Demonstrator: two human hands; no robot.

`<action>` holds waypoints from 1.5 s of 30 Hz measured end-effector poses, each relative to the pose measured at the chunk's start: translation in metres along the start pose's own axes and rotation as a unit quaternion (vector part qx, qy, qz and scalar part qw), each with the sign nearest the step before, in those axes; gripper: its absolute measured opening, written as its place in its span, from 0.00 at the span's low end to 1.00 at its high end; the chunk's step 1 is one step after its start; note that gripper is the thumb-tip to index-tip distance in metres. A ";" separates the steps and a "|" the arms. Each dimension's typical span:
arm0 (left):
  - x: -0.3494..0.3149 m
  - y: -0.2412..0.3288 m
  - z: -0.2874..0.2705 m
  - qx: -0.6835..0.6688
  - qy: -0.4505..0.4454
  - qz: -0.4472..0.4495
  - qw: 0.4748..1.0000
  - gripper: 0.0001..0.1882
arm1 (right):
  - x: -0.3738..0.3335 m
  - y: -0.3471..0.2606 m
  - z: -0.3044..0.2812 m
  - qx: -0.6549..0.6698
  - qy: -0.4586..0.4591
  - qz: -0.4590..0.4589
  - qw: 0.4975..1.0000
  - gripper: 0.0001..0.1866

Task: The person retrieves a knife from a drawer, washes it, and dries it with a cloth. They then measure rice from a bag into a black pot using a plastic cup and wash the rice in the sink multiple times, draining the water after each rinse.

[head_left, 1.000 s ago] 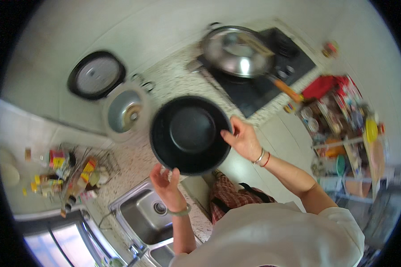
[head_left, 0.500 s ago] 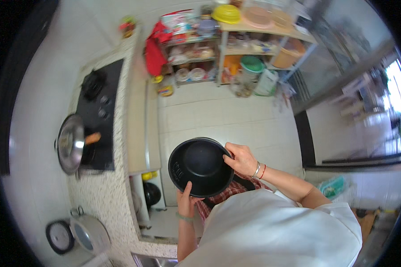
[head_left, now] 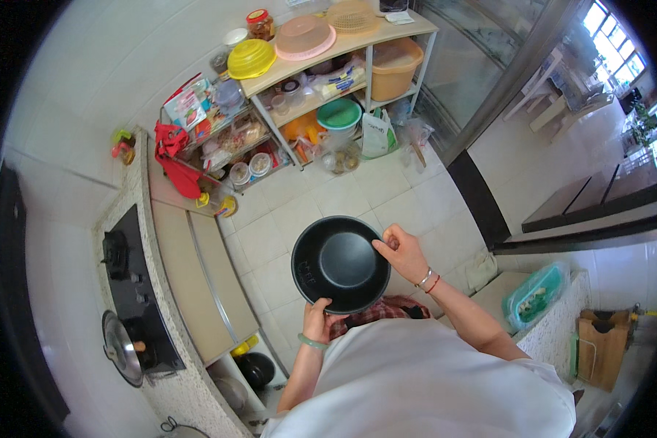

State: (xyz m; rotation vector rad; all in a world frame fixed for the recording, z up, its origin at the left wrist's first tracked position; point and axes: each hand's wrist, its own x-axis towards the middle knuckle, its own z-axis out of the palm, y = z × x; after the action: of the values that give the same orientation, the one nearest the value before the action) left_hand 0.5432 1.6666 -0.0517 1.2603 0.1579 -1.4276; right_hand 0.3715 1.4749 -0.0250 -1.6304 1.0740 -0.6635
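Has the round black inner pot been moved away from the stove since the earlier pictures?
Yes. The round black inner pot, earlier over the counter beside the black stove, is now carried out over the tiled floor.

I see open tiled floor [head_left: 306, 201] ahead of the black pot [head_left: 341, 263] that my left hand [head_left: 318, 318] and right hand [head_left: 401, 252] grip by the rim, with bare room on all sides of it. To my left the stone counter [head_left: 135, 219] with the black stove [head_left: 128, 281] closes that side. Ahead, a crowded wooden shelf [head_left: 328, 55] of bowls and jars blocks the far end. To my right a low counter [head_left: 555, 321] with a green container [head_left: 536, 296] hems me in.
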 end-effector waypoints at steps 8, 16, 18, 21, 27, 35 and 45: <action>0.138 0.027 0.108 0.002 0.023 -0.028 0.999 0.27 | 0.111 0.066 -0.095 0.065 -0.046 0.137 0.987 0.11; 0.259 0.021 0.144 0.168 -0.028 0.136 0.976 0.37 | 0.230 0.105 -0.157 0.067 -0.046 0.216 0.973 0.14; 0.280 0.026 0.155 0.286 0.011 0.168 0.943 0.38 | 0.277 0.121 -0.166 0.059 -0.064 0.213 0.973 0.15; 0.299 0.051 0.184 0.377 0.040 0.126 0.917 0.40 | 0.352 0.152 -0.167 0.056 -0.110 0.224 0.967 0.15; 0.349 0.070 0.233 0.477 0.065 0.080 0.873 0.42 | 0.502 0.265 -0.135 0.031 -0.210 0.255 0.943 0.17; 0.495 0.036 0.265 0.545 -0.025 0.023 0.838 0.45 | 0.693 0.493 -0.068 -0.323 -0.212 -0.107 0.916 0.15; 0.687 0.038 0.272 0.672 -0.191 -0.059 0.713 0.50 | 0.701 0.553 -0.017 -0.369 -0.362 -0.046 0.855 0.19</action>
State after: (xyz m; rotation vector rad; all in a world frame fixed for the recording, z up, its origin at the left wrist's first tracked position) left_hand 0.5841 1.0289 -0.4245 2.0122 -1.3601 -1.9059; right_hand 0.4936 0.8033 -0.6013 -2.3182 0.6941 0.3924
